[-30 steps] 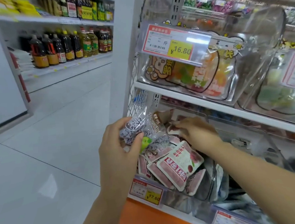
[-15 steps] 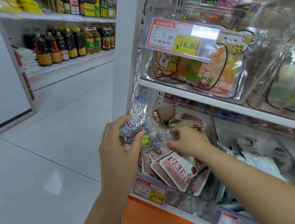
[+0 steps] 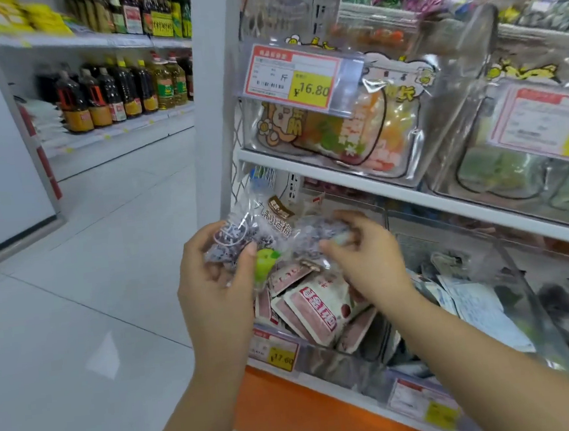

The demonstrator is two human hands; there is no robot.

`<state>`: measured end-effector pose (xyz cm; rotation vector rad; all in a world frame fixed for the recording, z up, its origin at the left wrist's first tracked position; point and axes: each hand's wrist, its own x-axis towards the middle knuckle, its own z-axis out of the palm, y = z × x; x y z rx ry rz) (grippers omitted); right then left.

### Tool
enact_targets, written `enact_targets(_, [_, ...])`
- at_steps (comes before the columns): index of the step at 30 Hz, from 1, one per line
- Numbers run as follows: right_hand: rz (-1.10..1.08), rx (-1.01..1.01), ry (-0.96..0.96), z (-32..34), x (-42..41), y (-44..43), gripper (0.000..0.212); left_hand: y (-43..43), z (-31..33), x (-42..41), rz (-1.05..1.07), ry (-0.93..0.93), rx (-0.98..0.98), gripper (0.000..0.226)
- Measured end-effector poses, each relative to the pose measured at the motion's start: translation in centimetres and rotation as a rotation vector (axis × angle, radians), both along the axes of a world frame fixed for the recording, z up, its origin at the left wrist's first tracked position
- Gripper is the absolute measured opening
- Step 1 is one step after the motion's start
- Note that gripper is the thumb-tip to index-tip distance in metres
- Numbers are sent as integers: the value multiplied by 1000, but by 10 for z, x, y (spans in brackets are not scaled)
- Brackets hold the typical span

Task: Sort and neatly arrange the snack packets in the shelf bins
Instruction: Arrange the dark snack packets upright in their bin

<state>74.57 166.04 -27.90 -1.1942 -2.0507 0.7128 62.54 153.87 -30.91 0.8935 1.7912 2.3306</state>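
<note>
**While both hands grip it, the sweet bag hangs over the lowest bin**

Though the motion blurs it, the bag of purple-wrapped sweets [image 3: 243,234] lies with its long axis roughly crosswise, stretched from one hand to the other. Its clear top edge is turned up toward the shelf board [image 3: 342,179], and a green sticker [image 3: 263,262] faces down. It is held in the air just above the front left corner of the clear bin [image 3: 327,363].

The left hand [image 3: 213,286] is curled round the bag's left end, thumb pressed on the front. The right hand [image 3: 366,256] pinches the right end. Half a second ago that hand lay lower, on the packets in the bin; it has since risen to take the bag. The left hand has barely shifted.

The clear bin holds a loose heap of pink-and-white packets [image 3: 319,312], tilted at odd angles, behind a price tag [image 3: 281,356]. The neighbouring bin [image 3: 507,264] to the right holds pale packets. The upper bin [image 3: 410,170] holds orange, green and yellow sweets.
</note>
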Motion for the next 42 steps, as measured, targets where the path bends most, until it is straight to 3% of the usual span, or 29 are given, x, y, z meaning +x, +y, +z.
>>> enact_targets(3, [-30, 52, 103, 8, 58, -34, 37, -3, 2, 26, -69, -178, 10, 32])
enact_targets(8, [-99, -51, 298, 11, 137, -76, 34, 2, 11, 70, -254, -219, -135, 28])
enact_targets(14, [-174, -120, 357, 5, 196, -105, 43, -1, 13, 158, -651, -540, -197, 26])
enact_targets(17, [-212, -143, 404, -3, 216, -111, 45, -1, 10, 202, -746, -459, -286, 23])
enact_targets(20, [-271, -188, 443, -9, 235, -109, 43, -2, 10, 232, -891, -612, -300, 18])
enact_targets(22, [-276, -230, 484, -12, 249, -104, 45, 2, 6, 242, -975, -614, -304, 17])
enact_targets(26, [-367, -135, 559, -15, 281, -84, 39, 17, 10, 248, -1088, -52, -520, 37])
enact_targets(31, [-507, 48, 370, -22, 311, -34, 44, 51, 21, 236, -811, 582, -527, 28])
enact_targets(34, [-438, 77, 204, -27, 319, -3, 51, 78, 19, 217, -730, 811, -616, 29])
enact_targets(38, [-302, 2, -228, -41, 325, 20, 64, 108, 16, 191, -659, 1134, -877, 33])
enact_targets(42, [-242, 25, -528, -47, 326, 29, 76, 108, 20, 168, -508, 1241, -923, 29])
